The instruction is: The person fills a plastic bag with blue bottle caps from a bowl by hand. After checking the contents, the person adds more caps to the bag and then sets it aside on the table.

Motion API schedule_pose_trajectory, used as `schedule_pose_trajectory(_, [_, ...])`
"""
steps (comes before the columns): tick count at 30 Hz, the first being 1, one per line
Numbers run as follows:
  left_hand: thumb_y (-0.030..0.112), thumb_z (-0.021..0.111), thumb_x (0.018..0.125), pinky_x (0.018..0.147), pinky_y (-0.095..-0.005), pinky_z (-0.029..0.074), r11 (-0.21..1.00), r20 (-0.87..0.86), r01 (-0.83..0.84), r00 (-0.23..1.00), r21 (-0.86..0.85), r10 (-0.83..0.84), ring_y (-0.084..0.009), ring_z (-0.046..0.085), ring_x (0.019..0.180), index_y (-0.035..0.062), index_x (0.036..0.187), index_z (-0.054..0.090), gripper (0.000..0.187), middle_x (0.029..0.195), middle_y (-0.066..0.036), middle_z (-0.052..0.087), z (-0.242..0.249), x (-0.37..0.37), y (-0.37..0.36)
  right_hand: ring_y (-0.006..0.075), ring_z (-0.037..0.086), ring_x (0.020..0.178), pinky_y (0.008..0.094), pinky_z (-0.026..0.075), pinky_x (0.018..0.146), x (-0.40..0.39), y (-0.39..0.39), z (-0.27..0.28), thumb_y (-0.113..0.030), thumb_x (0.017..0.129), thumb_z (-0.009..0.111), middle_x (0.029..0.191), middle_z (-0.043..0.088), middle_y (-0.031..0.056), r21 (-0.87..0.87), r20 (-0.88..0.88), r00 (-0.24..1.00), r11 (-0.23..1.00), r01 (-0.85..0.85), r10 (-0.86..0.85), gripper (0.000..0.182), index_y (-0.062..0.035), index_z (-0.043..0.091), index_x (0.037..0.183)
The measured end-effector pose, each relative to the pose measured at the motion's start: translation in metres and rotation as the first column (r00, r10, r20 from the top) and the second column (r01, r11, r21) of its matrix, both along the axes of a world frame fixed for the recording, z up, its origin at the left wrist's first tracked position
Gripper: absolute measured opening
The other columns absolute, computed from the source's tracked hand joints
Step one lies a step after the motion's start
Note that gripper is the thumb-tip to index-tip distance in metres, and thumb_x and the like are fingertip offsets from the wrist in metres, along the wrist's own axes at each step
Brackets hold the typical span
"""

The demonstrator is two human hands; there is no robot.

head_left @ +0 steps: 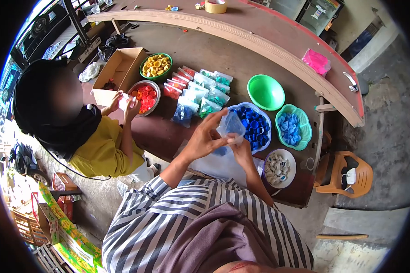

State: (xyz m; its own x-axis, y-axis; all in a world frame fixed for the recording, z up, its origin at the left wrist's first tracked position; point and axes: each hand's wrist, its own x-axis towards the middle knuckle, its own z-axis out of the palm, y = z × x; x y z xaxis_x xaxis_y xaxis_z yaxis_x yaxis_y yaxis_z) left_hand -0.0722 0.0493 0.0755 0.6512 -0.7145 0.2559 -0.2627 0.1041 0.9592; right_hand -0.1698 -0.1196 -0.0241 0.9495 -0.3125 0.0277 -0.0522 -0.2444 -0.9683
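A clear plastic bag [231, 123] is between my hands, just left of a light-blue basket of dark blue bottle caps [251, 123]. My left hand [204, 139] pinches its edge with thumb and fingers, one finger raised. My right hand [242, 152] grips the lower edge, fingertips together. Beneath my hands lie clear plastic sheets or bags [209, 166] on the table, with something blue partly hidden there. Filled bags of teal caps [209, 91], red caps [177, 82] and blue caps [184, 111] lie in rows ahead of my left hand.
An empty green bowl [265, 92], a basket of light blue caps [294, 127] and a bowl of white caps [278, 168] are at the right. Yellow caps [156, 66], red caps [146, 96] and a cardboard box [118, 68] stand left, beside a co-worker [102, 145] holding something pale.
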Motion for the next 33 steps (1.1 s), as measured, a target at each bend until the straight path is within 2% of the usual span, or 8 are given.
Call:
schedule_pose_trajectory(2, [0.020, 0.084, 0.071, 0.069, -0.0288, 0.055, 0.999, 0.000, 0.031, 1.000, 0.034, -0.031, -0.0179, 0.066, 0.087, 0.0071, 0.148, 0.030, 0.095, 0.138, -0.016, 0.042, -0.005, 0.014, 0.011, 0.0144, 0.065, 0.084, 0.0284, 0.051, 0.078, -0.001, -0.002, -0.004, -0.006, 0.090, 0.062, 0.090, 0.070, 0.0096, -0.029, 0.086, 0.995, 0.998, 0.047, -0.044, 0.017, 0.0008, 0.067, 0.104])
schedule_pose_trajectory(6, [0.025, 0.091, 0.060, 0.099, -0.0433, 0.044, 0.963, -0.013, 0.238, 0.971, 0.128, -0.239, -0.0272, 0.047, 0.124, 0.0144, 0.153, 0.009, 0.125, 0.150, -0.013, 0.028, -0.063, 0.038, 0.018, 0.0250, 0.068, 0.094, 0.0331, 0.055, 0.078, -0.009, -0.004, 0.025, -0.007, 0.094, 0.057, 0.106, 0.068, 0.0156, 0.186, 0.060, 0.998, 0.983, -0.008, -0.003, 0.022, 0.0023, 0.060, 0.114])
schedule_pose_trajectory(9, [0.021, 0.091, 0.060, 0.099, -0.0406, 0.043, 0.921, 0.181, 0.314, 0.916, 0.231, -0.358, -0.0262, 0.050, 0.121, 0.0101, 0.151, 0.021, 0.116, 0.146, -0.014, 0.037, -0.082, 0.038, 0.013, 0.0256, 0.069, 0.095, 0.0338, 0.056, 0.077, -0.011, 0.004, 0.060, -0.009, 0.095, 0.056, 0.107, 0.067, 0.0158, 0.314, 0.088, 0.996, 0.948, -0.041, 0.014, 0.025, 0.0014, 0.057, 0.118])
schedule_pose_trajectory(14, [0.012, 0.089, 0.061, 0.096, -0.0320, 0.043, 0.814, -0.251, 0.542, 0.834, 0.209, -0.491, -0.0171, 0.058, 0.107, -0.0007, 0.120, 0.057, 0.068, 0.113, -0.009, 0.066, -0.096, 0.040, -0.002, 0.0236, 0.069, 0.093, 0.0307, 0.057, 0.073, -0.012, 0.005, 0.090, -0.011, 0.097, 0.053, 0.102, 0.068, 0.0134, 0.315, 0.080, 0.995, 0.948, 0.033, -0.061, 0.024, 0.0025, 0.058, 0.117])
schedule_pose_trajectory(24, [0.012, 0.087, 0.067, 0.088, -0.0310, 0.047, 0.784, -0.259, 0.601, 0.790, 0.154, -0.555, -0.0158, 0.061, 0.097, -0.0016, 0.112, 0.062, 0.054, 0.102, -0.007, 0.068, -0.109, 0.054, 0.003, 0.0262, 0.066, 0.098, 0.0335, 0.055, 0.079, -0.011, -0.008, 0.058, -0.019, 0.099, 0.051, 0.115, 0.063, 0.0158, 0.442, 0.071, 0.909, 0.830, 0.341, -0.412, 0.029, -0.0001, 0.057, 0.121])
schedule_pose_trajectory(26, [0.020, 0.087, 0.068, 0.090, -0.0320, 0.046, 0.727, -0.423, 0.644, 0.743, 0.239, -0.519, -0.0161, 0.059, 0.095, -0.0026, 0.118, 0.060, 0.061, 0.105, -0.009, 0.066, -0.109, 0.055, 0.003, 0.0265, 0.066, 0.099, 0.0338, 0.055, 0.080, -0.015, -0.012, 0.054, -0.018, 0.099, 0.051, 0.117, 0.063, 0.0161, 0.445, 0.073, 0.893, 0.815, 0.370, -0.445, 0.029, 0.0003, 0.056, 0.121])
schedule_pose_trajectory(31, [0.021, 0.085, 0.071, 0.084, -0.0306, 0.048, 0.701, -0.431, 0.682, 0.707, 0.207, -0.561, -0.0142, 0.059, 0.091, -0.0005, 0.124, 0.057, 0.063, 0.106, -0.007, 0.065, -0.136, 0.057, -0.004, 0.0274, 0.067, 0.100, 0.0314, 0.057, 0.078, -0.024, -0.023, 0.042, -0.018, 0.100, 0.049, 0.118, 0.062, 0.0180, 0.470, 0.045, 0.855, 0.767, 0.438, -0.516, 0.032, 0.0014, 0.052, 0.125])
schedule_pose_trajectory(33, [0.018, 0.082, 0.075, 0.081, -0.0285, 0.049, 0.707, -0.536, 0.703, 0.625, 0.071, -0.568, -0.0133, 0.060, 0.092, 0.0010, 0.125, 0.056, 0.059, 0.105, -0.006, 0.065, -0.138, 0.057, -0.007, 0.0274, 0.067, 0.099, 0.0319, 0.057, 0.077, -0.025, -0.026, 0.040, -0.018, 0.100, 0.048, 0.118, 0.063, 0.0181, 0.488, 0.012, 0.836, 0.733, 0.474, -0.549, 0.032, 0.0014, 0.052, 0.125])
